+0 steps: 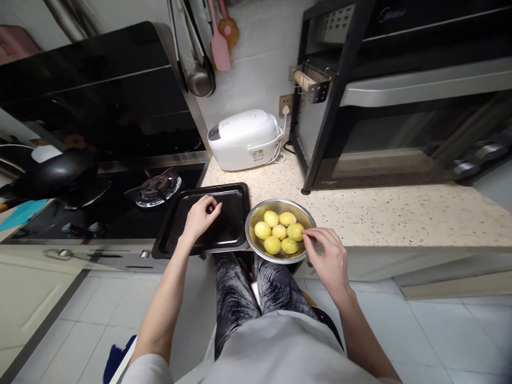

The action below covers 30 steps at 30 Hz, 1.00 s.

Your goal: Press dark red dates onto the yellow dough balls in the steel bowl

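Note:
Over the black baking tray [230, 237], my left hand [201, 218] is closed around a small dark round thing [210, 208]. To the tray's right stands a steel bowl [309, 216] with several yellow round fruits [279, 231] in a single layer. My right hand [329, 256] is at the bowl's right rim, its thumb and index finger pinched together beside the rightmost fruit [295, 231]. Whether anything is between those fingertips is too small to tell.
A white appliance [246, 139] with a cord stands behind the tray and bowl. On the left are a gas burner [156, 187] and a black wok [56, 171]. A black rack [332, 99] with an oven [405, 136] stands at the right. Utensils [220, 50] hang on the wall.

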Each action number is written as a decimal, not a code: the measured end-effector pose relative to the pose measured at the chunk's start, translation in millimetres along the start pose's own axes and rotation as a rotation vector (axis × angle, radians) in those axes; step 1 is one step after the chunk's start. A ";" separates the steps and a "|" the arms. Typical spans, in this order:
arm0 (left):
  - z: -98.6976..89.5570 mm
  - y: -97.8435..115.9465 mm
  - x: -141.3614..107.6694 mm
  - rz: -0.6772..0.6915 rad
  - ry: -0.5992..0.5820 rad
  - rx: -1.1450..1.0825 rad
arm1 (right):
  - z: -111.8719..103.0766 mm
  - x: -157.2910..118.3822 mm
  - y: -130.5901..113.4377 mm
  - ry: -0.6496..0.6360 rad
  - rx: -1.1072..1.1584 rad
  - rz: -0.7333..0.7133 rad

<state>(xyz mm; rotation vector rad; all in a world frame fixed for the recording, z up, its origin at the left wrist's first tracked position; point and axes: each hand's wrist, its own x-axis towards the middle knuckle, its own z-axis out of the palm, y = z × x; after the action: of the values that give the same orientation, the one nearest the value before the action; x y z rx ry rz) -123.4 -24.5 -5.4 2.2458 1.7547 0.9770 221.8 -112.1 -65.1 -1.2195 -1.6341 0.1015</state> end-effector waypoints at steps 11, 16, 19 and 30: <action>-29.4 -78.1 -67.0 -0.273 -0.146 0.595 | 5.0 2.6 18.5 0.080 -0.076 0.094; -29.2 -83.5 -72.6 -0.263 -0.145 0.565 | 11.0 6.0 42.8 -0.118 0.099 0.496; -28.8 -84.6 -74.7 -0.255 -0.138 0.536 | 10.2 13.0 52.3 -0.360 0.208 0.651; -30.5 -81.0 -75.1 -0.201 -0.147 0.506 | 11.9 51.7 33.0 -0.453 -0.051 0.562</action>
<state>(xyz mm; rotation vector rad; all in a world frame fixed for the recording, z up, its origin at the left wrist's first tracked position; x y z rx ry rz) -215.6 -75.6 -50.4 2.2597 2.2981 0.3420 237.7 -52.5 -55.2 -1.7602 -1.6222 0.7365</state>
